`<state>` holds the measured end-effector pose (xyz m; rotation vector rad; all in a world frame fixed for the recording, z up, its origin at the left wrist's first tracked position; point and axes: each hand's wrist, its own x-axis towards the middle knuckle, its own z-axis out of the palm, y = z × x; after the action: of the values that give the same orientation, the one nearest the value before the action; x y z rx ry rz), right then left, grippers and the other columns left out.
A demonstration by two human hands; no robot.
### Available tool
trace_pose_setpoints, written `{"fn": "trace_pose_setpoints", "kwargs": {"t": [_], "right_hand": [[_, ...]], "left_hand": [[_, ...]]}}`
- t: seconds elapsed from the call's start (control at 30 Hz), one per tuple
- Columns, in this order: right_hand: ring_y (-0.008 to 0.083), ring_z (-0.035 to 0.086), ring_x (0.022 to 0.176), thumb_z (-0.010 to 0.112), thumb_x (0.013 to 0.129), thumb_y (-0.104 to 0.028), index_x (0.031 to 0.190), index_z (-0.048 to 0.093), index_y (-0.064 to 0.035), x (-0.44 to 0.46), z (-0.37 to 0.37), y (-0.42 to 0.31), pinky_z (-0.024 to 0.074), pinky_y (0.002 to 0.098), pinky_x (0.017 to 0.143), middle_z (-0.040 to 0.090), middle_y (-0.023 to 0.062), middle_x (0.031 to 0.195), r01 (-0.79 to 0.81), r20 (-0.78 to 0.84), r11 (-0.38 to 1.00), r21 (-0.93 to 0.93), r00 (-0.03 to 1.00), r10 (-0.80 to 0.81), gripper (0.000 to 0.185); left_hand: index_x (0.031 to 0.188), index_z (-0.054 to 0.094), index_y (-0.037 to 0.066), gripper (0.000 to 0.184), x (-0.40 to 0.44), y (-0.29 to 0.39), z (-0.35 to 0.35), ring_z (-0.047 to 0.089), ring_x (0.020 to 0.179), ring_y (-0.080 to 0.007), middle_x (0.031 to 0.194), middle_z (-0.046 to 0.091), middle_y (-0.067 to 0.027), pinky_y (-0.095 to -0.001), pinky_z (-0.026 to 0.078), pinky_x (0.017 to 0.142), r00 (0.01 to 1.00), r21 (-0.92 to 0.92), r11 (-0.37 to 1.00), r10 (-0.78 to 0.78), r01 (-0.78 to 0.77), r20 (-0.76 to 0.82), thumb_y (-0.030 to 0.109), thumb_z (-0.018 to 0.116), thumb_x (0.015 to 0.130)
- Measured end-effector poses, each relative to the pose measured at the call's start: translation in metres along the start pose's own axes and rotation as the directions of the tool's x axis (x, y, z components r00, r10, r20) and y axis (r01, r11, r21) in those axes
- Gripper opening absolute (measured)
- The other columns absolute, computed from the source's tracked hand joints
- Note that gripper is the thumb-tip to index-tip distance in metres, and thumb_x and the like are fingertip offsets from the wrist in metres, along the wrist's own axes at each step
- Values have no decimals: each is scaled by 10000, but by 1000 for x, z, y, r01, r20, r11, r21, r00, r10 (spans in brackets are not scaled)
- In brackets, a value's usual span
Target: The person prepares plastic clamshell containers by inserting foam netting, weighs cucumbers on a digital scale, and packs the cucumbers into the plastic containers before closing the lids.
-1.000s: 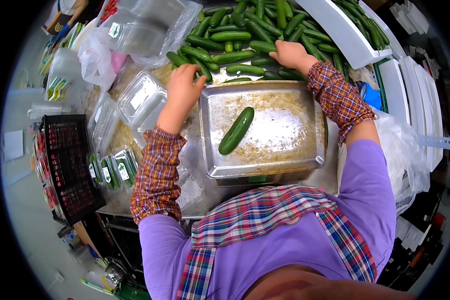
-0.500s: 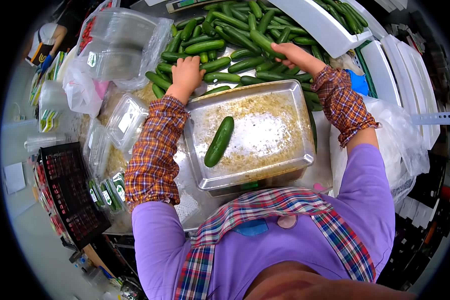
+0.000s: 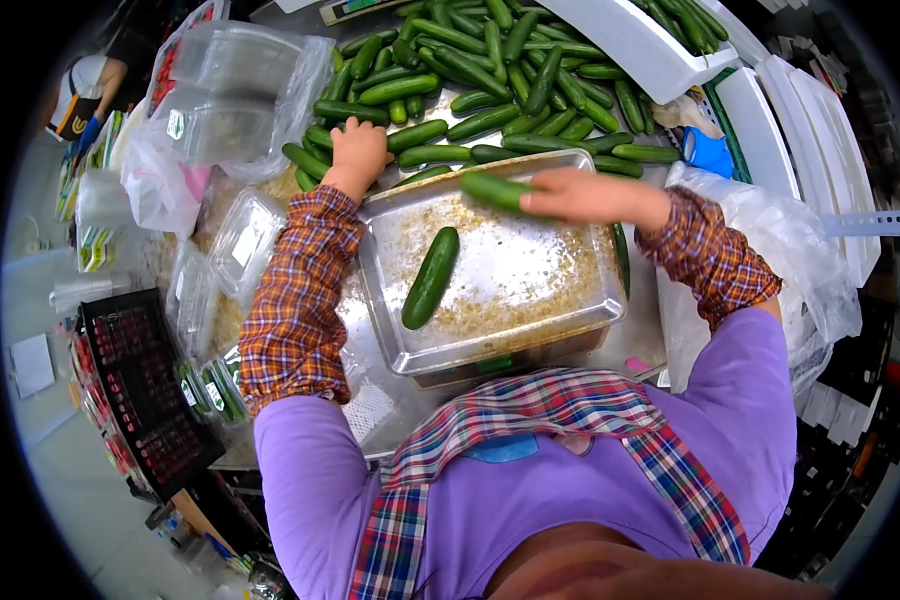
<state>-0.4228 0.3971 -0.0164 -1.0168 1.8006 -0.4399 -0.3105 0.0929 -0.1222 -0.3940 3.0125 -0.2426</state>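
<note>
A cucumber (image 3: 492, 190) is in my right hand (image 3: 580, 197), which is closed on one end of it and holds it above the far part of the metal tray (image 3: 530, 345). Some motion blur smears this hand. On the tray lies another cucumber (image 3: 431, 278), slanted, left of the middle. My left hand (image 3: 358, 158) is at the left edge of the cucumber pile (image 3: 470, 65), behind the tray's far left corner. Its fingers curl down over a cucumber there, and the fingertips are partly hidden.
Clear plastic boxes (image 3: 245, 240) and stacked clear trays (image 3: 232, 85) stand on the left, near packed cucumbers (image 3: 215, 390) and a black crate (image 3: 142, 385). At the right are a white foam box (image 3: 650, 55) and a plastic bag (image 3: 760, 270). A person (image 3: 85, 95) is far left.
My right hand has lifted a cucumber from the pile and brought it toward me, over the tray. My left hand has shifted slightly left at the pile.
</note>
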Motion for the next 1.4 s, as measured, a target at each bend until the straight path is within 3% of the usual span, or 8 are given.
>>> {"fn": "trace_pose_setpoints", "kwargs": {"t": [0.1, 0.3, 0.43, 0.57, 0.9, 1.2, 1.27, 1.4], "right_hand": [[389, 595, 782, 504, 887, -433, 1032, 520, 19, -13, 19, -11, 465, 439, 708, 600, 245, 861, 17, -11, 943, -333, 1000, -22, 475], [350, 601, 757, 499, 887, -446, 994, 517, 27, -2, 34, -2, 470, 424, 678, 606, 223, 838, 70, -126, 977, -203, 987, -97, 485], [184, 548, 608, 500, 893, -460, 1008, 529, 40, 7, 37, 13, 440, 326, 528, 587, 115, 758, 92, -201, 984, 152, 978, -60, 514], [64, 435, 532, 484, 918, -438, 1032, 499, -30, -16, 42, 1, 353, 208, 463, 520, 9, 725, 49, -154, 798, 601, 986, 56, 424], [69, 372, 517, 427, 946, -429, 931, 497, -69, -85, 49, -48, 286, 214, 458, 496, 12, 731, 276, -226, 682, 678, 960, -164, 367], [57, 395, 583, 428, 963, -351, 1167, 469, -2, -159, 102, -56, 288, 199, 480, 512, 22, 818, 424, -374, 411, 807, 906, -200, 407], [170, 599, 679, 494, 903, -234, 1089, 572, -27, -150, 96, -12, 482, 269, 606, 604, 82, 858, 363, -260, 184, 913, 868, -423, 289], [128, 528, 670, 516, 909, -217, 1131, 515, -22, -151, 94, -3, 417, 236, 566, 569, 58, 868, 427, -389, 210, 879, 899, -200, 295]], "left_hand": [[951, 604, 79, 338, -6, -13, -1, 542, 986, -276, 927, 641, -67, -464, 405, 759, 998, -45, 997, 55, -56, -15, 291, 717, 713], [955, 579, 19, 336, -37, -46, -8, 598, 692, -307, 782, 635, -159, -366, 448, 598, 976, -541, 841, -135, 20, -174, 338, 599, 852], [954, 604, -23, 413, -93, -22, -58, 578, 682, -160, 712, 618, -96, -324, 442, 606, 955, -905, 340, -233, 257, 183, 383, 542, 903], [1039, 599, -9, 379, -170, 24, -85, 621, 704, -269, 765, 635, -178, -323, 461, 636, 934, -826, 511, -352, 237, 50, 337, 572, 888], [1027, 652, 59, 309, -242, 82, -69, 528, 876, -333, 950, 591, -147, -390, 416, 796, 859, -493, 860, -348, 133, -375, 268, 663, 799], [1031, 647, 19, 346, -275, 34, -69, 582, 749, -193, 928, 661, -123, -302, 465, 696, 773, -826, 555, -565, 99, -287, 310, 630, 843], [1035, 648, 23, 340, -296, 30, -90, 583, 776, -155, 926, 664, -100, -280, 465, 707, 740, -877, 458, -638, 142, -213, 304, 631, 846], [1033, 653, 29, 311, -318, 12, -86, 583, 805, -132, 914, 662, -78, -265, 466, 723, 727, -892, 425, -659, 151, -192, 282, 625, 853]]}}
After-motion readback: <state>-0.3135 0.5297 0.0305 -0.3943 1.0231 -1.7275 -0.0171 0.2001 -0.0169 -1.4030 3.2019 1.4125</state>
